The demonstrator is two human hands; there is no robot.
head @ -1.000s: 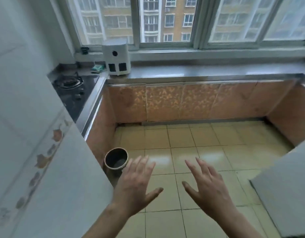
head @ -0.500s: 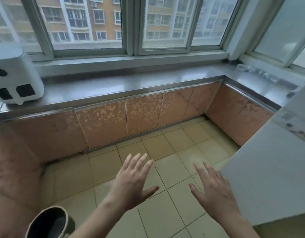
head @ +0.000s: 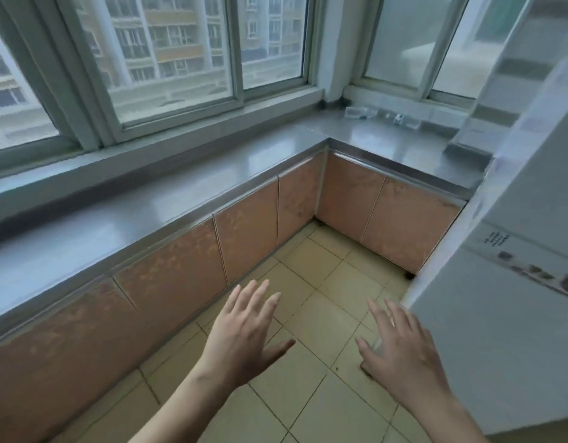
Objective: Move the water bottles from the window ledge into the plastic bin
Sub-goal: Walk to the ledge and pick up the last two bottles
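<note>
So both my hands, left (head: 244, 334) and right (head: 401, 350), hang spread and empty; next I must reach the bottles (head: 361, 112) on the far ledge (head: 413, 105).

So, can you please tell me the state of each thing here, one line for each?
left hand: open, fingers spread, holding nothing
right hand: open, fingers spread, holding nothing
clear bottles: lying on the far ledge, blurred
cabinet doors: all closed
windows: closed, as far as visible
</note>
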